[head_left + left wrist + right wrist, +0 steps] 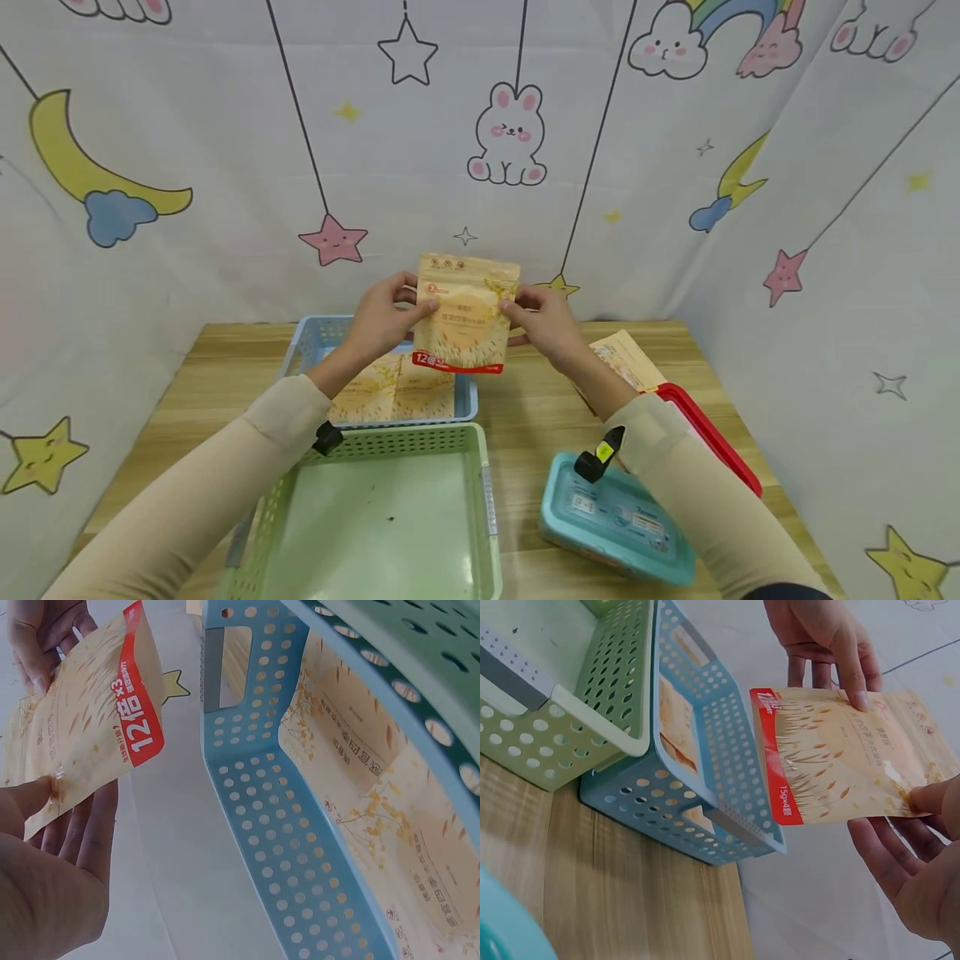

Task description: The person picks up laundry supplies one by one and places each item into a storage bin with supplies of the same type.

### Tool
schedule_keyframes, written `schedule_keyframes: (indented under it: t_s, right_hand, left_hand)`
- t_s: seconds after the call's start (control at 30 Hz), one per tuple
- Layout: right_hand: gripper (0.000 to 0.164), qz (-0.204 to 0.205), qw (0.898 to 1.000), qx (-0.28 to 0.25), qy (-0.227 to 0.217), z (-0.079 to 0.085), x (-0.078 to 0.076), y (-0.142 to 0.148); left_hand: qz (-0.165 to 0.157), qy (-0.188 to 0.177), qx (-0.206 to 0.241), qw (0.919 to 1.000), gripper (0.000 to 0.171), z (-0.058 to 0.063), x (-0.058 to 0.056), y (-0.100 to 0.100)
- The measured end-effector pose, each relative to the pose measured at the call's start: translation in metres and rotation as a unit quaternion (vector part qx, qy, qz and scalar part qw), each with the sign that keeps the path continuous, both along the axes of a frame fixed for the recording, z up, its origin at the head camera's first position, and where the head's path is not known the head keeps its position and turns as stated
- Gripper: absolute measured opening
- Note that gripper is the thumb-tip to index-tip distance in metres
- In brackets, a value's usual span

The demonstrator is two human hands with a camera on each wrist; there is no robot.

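Observation:
A yellow printed pouch [463,321] with a red strip along its bottom is held upright above the table. My left hand [384,315] pinches its left edge, thumb in front and fingers behind. On the opposite edge my right hand [551,321] pinches it the same way. The right wrist view shows the pouch [840,754] beside the blue basket [712,750], apart from it. In that blue basket [467,402] lie similar yellow pouches [423,387], side by side. The left wrist view also shows the left hand [56,892] with its thumb on the pouch's face.
A green basket [491,508] stands in front of the blue one. To the right are a teal lidded box [618,525], a red-edged object [708,433] partly under the right sleeve, and a yellowish flat packet [630,358]. A patterned cloth [450,200] hangs behind the wooden table [517,467].

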State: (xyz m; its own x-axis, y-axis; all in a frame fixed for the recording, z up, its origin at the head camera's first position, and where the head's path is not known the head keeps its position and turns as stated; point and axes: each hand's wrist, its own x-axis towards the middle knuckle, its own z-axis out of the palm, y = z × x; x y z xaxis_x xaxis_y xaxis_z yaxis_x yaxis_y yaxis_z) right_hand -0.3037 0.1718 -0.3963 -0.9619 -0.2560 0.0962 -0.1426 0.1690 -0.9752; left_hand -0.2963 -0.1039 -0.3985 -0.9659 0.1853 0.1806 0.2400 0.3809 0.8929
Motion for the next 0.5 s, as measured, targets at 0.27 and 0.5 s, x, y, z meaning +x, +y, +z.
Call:
schedule_keyframes:
  t_s: [0.27, 0.5]
  right_hand:
    - [0.015, -0.025, 1.0, -0.008, 0.006, -0.002, -0.004, -0.021]
    - [0.013, -0.021, 1.0, -0.003, 0.003, -0.006, -0.003, -0.039]
  left_hand:
    - [0.029, -0.003, -0.011, 0.9995, 0.03, -0.001, 0.001, -0.017]
    - [0.049, -0.016, -0.014, 0.9986, 0.033, -0.005, 0.007, -0.031]
